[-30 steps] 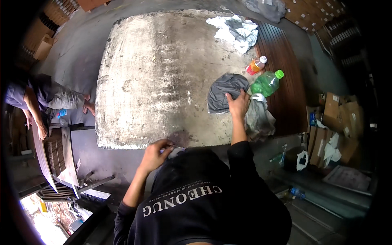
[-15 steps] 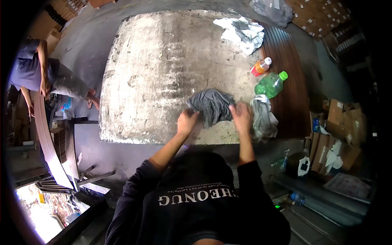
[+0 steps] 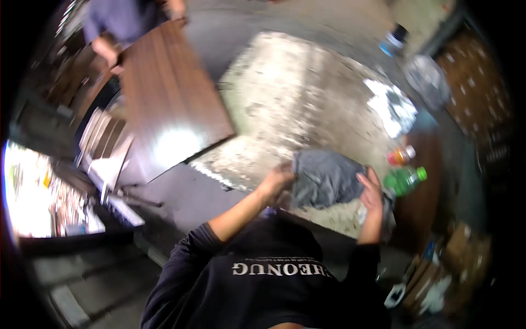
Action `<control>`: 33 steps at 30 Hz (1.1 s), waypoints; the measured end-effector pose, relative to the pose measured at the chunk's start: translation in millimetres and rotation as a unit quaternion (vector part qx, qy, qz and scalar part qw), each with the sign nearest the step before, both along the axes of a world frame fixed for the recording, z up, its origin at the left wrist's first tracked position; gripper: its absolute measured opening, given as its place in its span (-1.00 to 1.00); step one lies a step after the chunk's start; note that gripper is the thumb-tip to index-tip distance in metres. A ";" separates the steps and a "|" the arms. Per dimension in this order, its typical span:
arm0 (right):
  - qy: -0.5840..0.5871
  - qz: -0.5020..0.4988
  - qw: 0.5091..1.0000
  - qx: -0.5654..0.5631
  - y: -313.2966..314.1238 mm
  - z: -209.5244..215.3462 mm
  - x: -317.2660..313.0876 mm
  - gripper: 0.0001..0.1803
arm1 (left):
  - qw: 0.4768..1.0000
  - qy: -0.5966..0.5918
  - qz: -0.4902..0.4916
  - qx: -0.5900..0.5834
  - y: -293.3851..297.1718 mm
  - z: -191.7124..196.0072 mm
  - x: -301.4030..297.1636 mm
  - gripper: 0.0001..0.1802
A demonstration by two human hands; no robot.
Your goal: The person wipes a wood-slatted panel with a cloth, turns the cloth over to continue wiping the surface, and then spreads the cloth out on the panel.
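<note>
While I look down past my dark sweatshirt, my 2 bare hands are up in front of me, both grasping the same grey cloth. My left hand grips its left edge, slightly blurred, and my right hand has its right edge between thumb and fingers. The cloth hangs creased between them, over the near edge of the pale, scuffed bench. Just beside my right hand, partly hidden by it, is a paler crumpled cloth. Past that, near the right side of the bench, are 2 bottles: a green bottle with a bright green cap and, beyond it, a smaller orange-red bottle. Farther along lies a rumpled white cloth. To the left, a brown wood-grain board slants across the bench's left corner; I can't tell whether they touch. At its far end stands a person in a bluish shirt, arms reaching to its edges.
</note>
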State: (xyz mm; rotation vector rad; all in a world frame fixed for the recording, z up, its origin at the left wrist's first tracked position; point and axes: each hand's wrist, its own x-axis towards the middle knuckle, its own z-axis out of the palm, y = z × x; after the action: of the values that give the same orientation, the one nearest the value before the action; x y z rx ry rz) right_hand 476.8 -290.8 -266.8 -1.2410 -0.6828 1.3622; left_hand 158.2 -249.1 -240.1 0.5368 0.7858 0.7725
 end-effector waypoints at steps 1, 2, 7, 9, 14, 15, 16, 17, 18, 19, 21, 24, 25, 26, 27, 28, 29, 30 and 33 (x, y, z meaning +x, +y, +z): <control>-0.027 0.029 0.998 0.049 5.2 25.8 -20.5 -0.37 | 0.997 -0.033 -0.068 0.036 -2.8 0.2 -15.6 -0.47; -0.052 0.049 0.993 0.097 8.7 48.3 -36.3 -0.37 | 0.996 -0.007 -0.083 0.030 -9.5 11.1 -27.1 -0.55; -0.037 0.212 0.976 0.015 53.6 79.4 -75.1 -0.48 | 0.998 0.025 -0.051 0.012 -11.6 37.9 -99.1 -0.67; -0.157 0.263 0.952 0.011 80.4 92.7 -94.1 -0.54 | 0.974 0.133 -0.066 0.173 2.3 46.5 -136.4 -0.74; -0.277 0.366 0.880 0.123 164.3 198.2 -173.9 -0.68 | 0.765 0.387 -0.094 0.506 82.8 127.9 -221.2 -0.67; -0.327 0.375 0.853 0.158 179.7 219.8 -178.3 -0.73 | 0.693 0.451 -0.070 0.558 99.0 150.0 -227.4 -0.71; -0.338 0.355 0.852 0.183 188.3 238.0 -189.4 -0.75 | 0.611 0.511 -0.044 0.603 114.7 176.2 -232.2 -0.75; -0.329 0.355 0.855 0.184 196.8 252.5 -204.4 -0.74 | 0.568 0.498 -0.009 0.655 132.3 181.2 -239.3 -0.76; -0.340 0.359 0.839 0.228 199.6 266.9 -212.3 -0.74 | 0.518 0.477 0.030 0.709 146.3 187.0 -245.2 -0.77; -0.367 0.349 0.829 0.239 198.2 271.9 -217.9 -0.72 | 0.489 0.469 0.040 0.735 155.7 189.1 -250.2 -0.72; -0.500 0.324 0.770 0.230 183.7 279.5 -228.1 -0.68 | 0.418 0.487 0.017 0.767 174.9 186.4 -257.8 -0.64; -0.693 0.282 0.650 0.135 145.2 286.1 -242.7 -0.40 | 0.346 0.532 -0.011 0.773 212.2 152.3 -291.7 -0.61; -0.750 0.194 0.617 0.138 135.8 285.2 -233.9 -0.25 | 0.387 0.528 -0.022 0.756 222.6 142.9 -298.8 -0.62; -0.800 0.105 0.574 0.139 129.0 283.5 -227.3 -0.07 | 0.421 0.556 -0.046 0.715 234.9 131.0 -303.6 -0.67; -0.847 0.039 0.517 0.115 125.9 282.0 -223.3 0.16 | 0.432 0.573 -0.046 0.695 245.8 117.1 -304.6 -0.67; -0.847 0.035 0.519 0.109 133.3 271.5 -224.0 0.16 | 0.455 0.580 -0.051 0.673 261.8 94.7 -318.8 -0.65; -0.854 0.016 0.503 0.137 138.6 261.9 -221.6 0.18 | 0.489 0.600 -0.064 0.630 272.2 76.4 -323.7 -0.64; -0.861 -0.004 0.482 0.163 142.8 252.9 -218.3 0.20 | 0.524 0.626 -0.065 0.574 282.8 49.9 -323.9 -0.65; -0.814 0.135 0.531 0.195 179.3 179.5 -240.9 0.12 | 0.661 0.621 -0.056 0.418 315.1 -65.4 -328.6 -0.43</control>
State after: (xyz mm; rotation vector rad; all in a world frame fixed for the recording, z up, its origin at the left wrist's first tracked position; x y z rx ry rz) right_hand 235.9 -111.5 -87.3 -1.7944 -2.3508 -0.3069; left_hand -170.4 66.0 -305.5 2.0765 1.6149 0.5289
